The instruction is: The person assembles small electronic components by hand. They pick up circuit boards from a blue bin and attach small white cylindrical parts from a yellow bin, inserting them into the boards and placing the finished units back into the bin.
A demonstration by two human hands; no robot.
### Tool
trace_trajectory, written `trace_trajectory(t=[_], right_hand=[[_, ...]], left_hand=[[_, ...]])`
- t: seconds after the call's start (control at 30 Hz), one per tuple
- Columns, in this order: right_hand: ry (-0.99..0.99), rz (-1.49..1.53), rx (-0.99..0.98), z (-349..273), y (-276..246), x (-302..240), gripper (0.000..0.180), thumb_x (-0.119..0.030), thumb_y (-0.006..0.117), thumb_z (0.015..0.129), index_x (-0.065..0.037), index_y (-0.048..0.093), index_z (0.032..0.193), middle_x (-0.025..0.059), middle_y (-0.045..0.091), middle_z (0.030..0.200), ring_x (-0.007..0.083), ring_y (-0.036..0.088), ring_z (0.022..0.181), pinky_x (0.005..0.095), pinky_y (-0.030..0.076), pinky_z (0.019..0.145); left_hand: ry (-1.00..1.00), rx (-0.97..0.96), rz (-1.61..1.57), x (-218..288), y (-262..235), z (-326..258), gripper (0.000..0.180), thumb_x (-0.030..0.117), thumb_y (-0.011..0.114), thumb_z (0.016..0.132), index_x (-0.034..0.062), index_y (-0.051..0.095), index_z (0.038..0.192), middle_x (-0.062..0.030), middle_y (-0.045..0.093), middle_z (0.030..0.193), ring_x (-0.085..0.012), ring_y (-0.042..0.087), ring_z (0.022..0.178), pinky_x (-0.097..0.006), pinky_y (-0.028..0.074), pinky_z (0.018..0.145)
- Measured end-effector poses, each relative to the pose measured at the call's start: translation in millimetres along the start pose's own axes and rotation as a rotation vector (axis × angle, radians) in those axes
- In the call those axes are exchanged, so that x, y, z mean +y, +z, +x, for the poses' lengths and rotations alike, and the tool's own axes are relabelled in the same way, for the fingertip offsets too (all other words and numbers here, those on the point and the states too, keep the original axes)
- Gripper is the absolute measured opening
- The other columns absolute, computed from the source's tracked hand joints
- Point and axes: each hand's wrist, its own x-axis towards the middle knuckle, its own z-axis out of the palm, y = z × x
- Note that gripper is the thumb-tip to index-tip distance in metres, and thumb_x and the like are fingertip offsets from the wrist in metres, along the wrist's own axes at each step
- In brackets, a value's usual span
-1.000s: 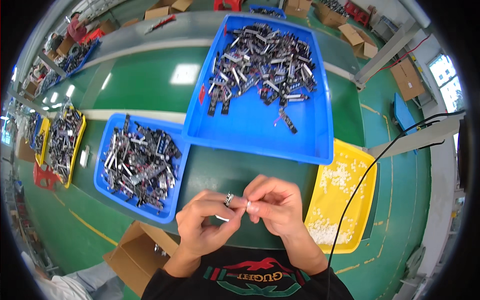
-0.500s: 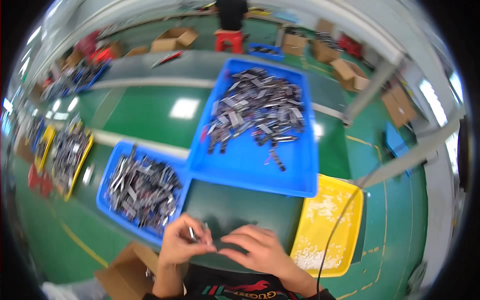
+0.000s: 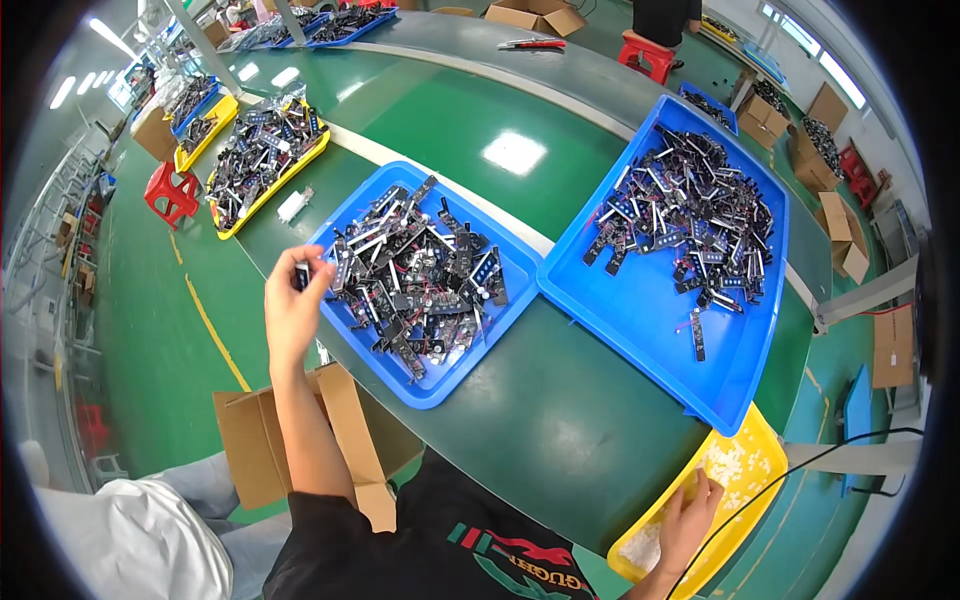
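Observation:
My left hand (image 3: 296, 300) is raised at the left edge of the near blue tray (image 3: 432, 398). Thumb and fingers close on a small dark circuit board strip (image 3: 303, 274), partly hidden by them. Many similar dark strips with black, white and silver parts (image 3: 425, 285) lie heaped in that tray. On the right, my right hand (image 3: 688, 518) reaches into a yellow tray (image 3: 768, 432) among small white pieces (image 3: 735, 464). Its fingers are bent together, and whatever lies between the tips is too small to make out.
A larger blue tray (image 3: 640, 318) with more strips stands at the right, beside the yellow tray. An open cardboard box (image 3: 352, 425) sits below the table edge. A black cable (image 3: 830, 444) crosses over the yellow tray. Another person's white sleeve (image 3: 150, 540) shows at lower left.
The view has swung left. My hands were close together over the table front; now the left is out by the near blue tray and the right is in the yellow tray.

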Motion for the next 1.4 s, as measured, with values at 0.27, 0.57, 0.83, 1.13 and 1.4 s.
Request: trace_trajectory(t=[0.27,0.57,0.83,1.13,1.4], right_hand=[[0.062,0.192,0.017,0.5,9.8,7.0,0.021,0.005,0.056,0.084,0.004,0.061,0.105,0.0175,0.054,0.102,0.0361,0.057,0.093,0.0396,0.048,0.08],[0.005,0.15,0.105,3.7,6.1,-2.6,0.019,0.009,0.056,0.08,0.002,0.062,0.096,0.019,0.057,0.092,0.0377,0.057,0.086,0.0418,0.047,0.076],[-0.041,0.041,0.089,12.8,10.2,15.3,0.011,-0.009,0.063,0.071,-0.003,0.061,0.08,0.0168,0.059,0.079,0.0348,0.06,0.074,0.0424,0.052,0.067],[-0.075,0.047,0.154,-12.4,2.4,11.3,0.008,-0.01,0.06,0.074,-0.004,0.058,0.078,0.0131,0.058,0.076,0.0334,0.063,0.072,0.0425,0.053,0.063],[0.099,0.105,0.201,-39.2,3.6,15.3,0.007,-0.013,0.061,0.081,-0.007,0.063,0.084,0.0106,0.061,0.078,0.0319,0.064,0.071,0.0413,0.054,0.064]], left_hand=[[-0.085,-0.176,0.126,-63.0,16.2,103.4,0.047,0.039,0.052,0.098,-0.0045,0.064,0.109,-0.0083,0.068,0.086,-0.0122,0.057,0.073,-0.028,0.046,0.071],[0.113,-0.306,0.543,-44.3,12.2,92.8,0.049,0.042,0.046,0.098,-0.0022,0.065,0.109,-0.0234,0.065,0.087,-0.0321,0.063,0.084,-0.04,0.046,0.083],[0.733,-0.206,0.508,108.9,100.8,10.1,0.028,0.01,0.061,0.087,0.0018,0.058,0.113,-0.0195,0.056,0.113,-0.0405,0.052,0.104,-0.045,0.041,0.092],[0.768,-0.875,0.678,138.4,261.7,-35.4,0.041,0.027,0.065,0.083,0.0007,0.061,0.114,-0.0253,0.058,0.118,-0.0404,0.059,0.104,-0.047,0.047,0.092],[0.884,-0.861,0.657,94.9,306.0,-29.1,0.034,0.017,0.068,0.081,-0.0007,0.058,0.108,-0.0248,0.055,0.111,-0.0418,0.057,0.102,-0.047,0.049,0.088]])
